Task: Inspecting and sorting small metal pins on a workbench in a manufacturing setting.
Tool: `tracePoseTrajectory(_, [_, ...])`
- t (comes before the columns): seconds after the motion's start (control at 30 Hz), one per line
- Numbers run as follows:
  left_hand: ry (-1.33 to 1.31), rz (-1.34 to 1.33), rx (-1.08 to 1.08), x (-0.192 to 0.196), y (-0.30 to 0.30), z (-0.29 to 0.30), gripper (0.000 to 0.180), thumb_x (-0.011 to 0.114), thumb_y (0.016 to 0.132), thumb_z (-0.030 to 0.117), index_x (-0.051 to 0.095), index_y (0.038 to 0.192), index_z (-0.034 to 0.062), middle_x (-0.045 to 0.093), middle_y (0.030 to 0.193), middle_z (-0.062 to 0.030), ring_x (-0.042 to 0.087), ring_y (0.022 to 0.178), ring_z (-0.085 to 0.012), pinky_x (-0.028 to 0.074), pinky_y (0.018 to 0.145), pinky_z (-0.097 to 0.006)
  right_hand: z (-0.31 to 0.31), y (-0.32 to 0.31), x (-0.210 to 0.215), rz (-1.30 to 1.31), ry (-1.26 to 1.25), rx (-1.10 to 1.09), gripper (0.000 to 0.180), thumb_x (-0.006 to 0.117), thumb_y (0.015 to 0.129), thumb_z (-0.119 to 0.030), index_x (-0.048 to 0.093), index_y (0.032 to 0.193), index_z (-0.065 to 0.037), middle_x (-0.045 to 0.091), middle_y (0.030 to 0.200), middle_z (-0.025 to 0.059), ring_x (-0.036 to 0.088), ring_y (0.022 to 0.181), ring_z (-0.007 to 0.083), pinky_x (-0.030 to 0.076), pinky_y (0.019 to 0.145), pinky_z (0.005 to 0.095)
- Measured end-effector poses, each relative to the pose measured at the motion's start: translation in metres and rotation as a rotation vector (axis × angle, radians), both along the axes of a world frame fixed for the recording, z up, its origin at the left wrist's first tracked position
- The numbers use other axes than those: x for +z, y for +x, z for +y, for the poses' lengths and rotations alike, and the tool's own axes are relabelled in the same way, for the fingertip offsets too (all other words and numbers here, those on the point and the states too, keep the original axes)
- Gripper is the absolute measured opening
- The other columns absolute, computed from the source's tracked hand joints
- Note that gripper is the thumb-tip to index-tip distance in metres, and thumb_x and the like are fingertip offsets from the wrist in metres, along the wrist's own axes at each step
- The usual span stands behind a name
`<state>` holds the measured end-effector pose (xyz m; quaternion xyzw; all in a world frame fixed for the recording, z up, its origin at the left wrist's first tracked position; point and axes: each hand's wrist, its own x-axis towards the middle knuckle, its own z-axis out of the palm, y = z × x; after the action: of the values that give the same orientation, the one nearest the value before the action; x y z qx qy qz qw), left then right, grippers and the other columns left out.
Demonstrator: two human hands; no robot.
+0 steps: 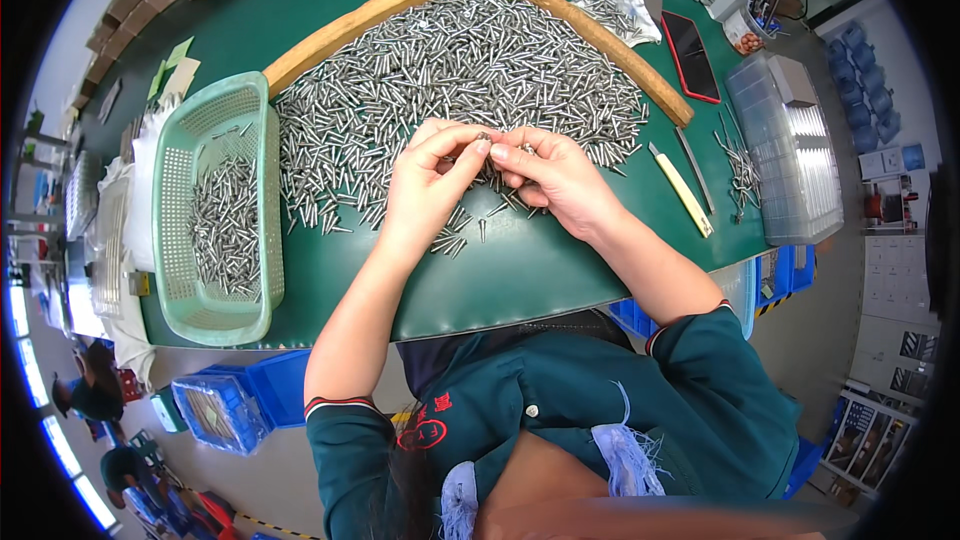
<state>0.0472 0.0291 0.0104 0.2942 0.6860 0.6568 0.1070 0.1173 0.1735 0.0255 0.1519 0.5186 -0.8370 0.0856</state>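
Note:
A wide heap of small silvery metal pins (450,60), each with a thicker end, covers the middle of the green table (480,285). At the near edge of the heap my hands meet, thumbs and fingertips almost touching. My left hand (432,175) pinches a metal pin between thumb and forefinger. With its fingers curled in, my right hand (560,180) holds metal pins too; how many is hidden. Several loose pins lie on the table just below my hands. To the left, a pale green plastic basket (270,250) contains more of the pins.
Two wooden bars (380,20) (610,45) border the heap's far side. On the right lie a red-edged phone (690,57), a cream-handled knife (682,192), a metal strip (695,170) and clear plastic boxes (790,155). Blue bins (225,405) stand below; people are at far left.

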Motion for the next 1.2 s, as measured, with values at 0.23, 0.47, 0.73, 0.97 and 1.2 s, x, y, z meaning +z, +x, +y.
tracePoseTrajectory(0.23, [-0.258,0.372,0.031,0.011,0.005,-0.001,0.021,0.063,0.075,0.009,0.065,0.096,0.0081,0.051,0.079,-0.0056,0.052,0.066,-0.0149,0.044,0.056,-0.026,0.004,0.001,-0.006,-0.015,0.108,0.087,0.023,0.058,0.084,-0.031,0.056,0.084,-0.008,0.047,0.065,-0.0035,0.034,0.048,-0.0003,0.021,0.038,0.0145])
tracePoseTrajectory(0.47, [-0.292,0.347,-0.043,0.017,0.006,-0.005,0.027,0.064,0.076,0.014,0.062,0.102,0.007,0.05,0.079,-0.0058,0.053,0.066,-0.0148,0.044,0.057,-0.026,0.004,0.001,-0.002,-0.166,-0.375,0.099,0.02,0.053,0.088,-0.027,0.051,0.089,-0.008,0.046,0.073,-0.0034,0.04,0.056,0.0006,0.022,0.037,0.0129])
tracePoseTrajectory(0.73, [-0.277,0.332,-0.093,0.016,0.007,-0.004,0.039,0.068,0.074,0.022,0.058,0.109,0.0067,0.053,0.086,-0.0064,0.057,0.071,-0.0162,0.049,0.062,-0.028,0.01,-0.001,-0.017,-0.188,-0.875,0.182,0.018,0.047,0.091,-0.025,0.05,0.093,-0.007,0.046,0.073,-0.0027,0.041,0.057,0.0004,0.023,0.033,0.011])
tracePoseTrajectory(0.97, [-0.295,0.361,-0.088,0.017,0.005,0.003,0.042,0.069,0.073,0.023,0.057,0.11,0.0069,0.054,0.091,-0.0075,0.058,0.074,-0.0177,0.05,0.064,-0.028,0.019,-0.002,-0.016,-0.254,-0.966,0.159,0.019,0.045,0.092,-0.024,0.051,0.095,-0.006,0.045,0.074,-0.0029,0.042,0.057,0.0012,0.025,0.033,0.0103])
tracePoseTrajectory(1.2, [-0.056,0.615,0.005,0.003,-0.004,-0.004,0.038,0.069,0.07,0.024,0.061,0.104,0.0092,0.056,0.094,-0.0102,0.057,0.084,-0.0243,0.048,0.072,-0.032,0.018,-0.002,-0.013,-0.148,-0.816,0.21,0.019,0.044,0.091,-0.023,0.05,0.097,-0.007,0.053,0.078,0.0019,0.046,0.055,0.0059,0.03,0.035,0.0156])
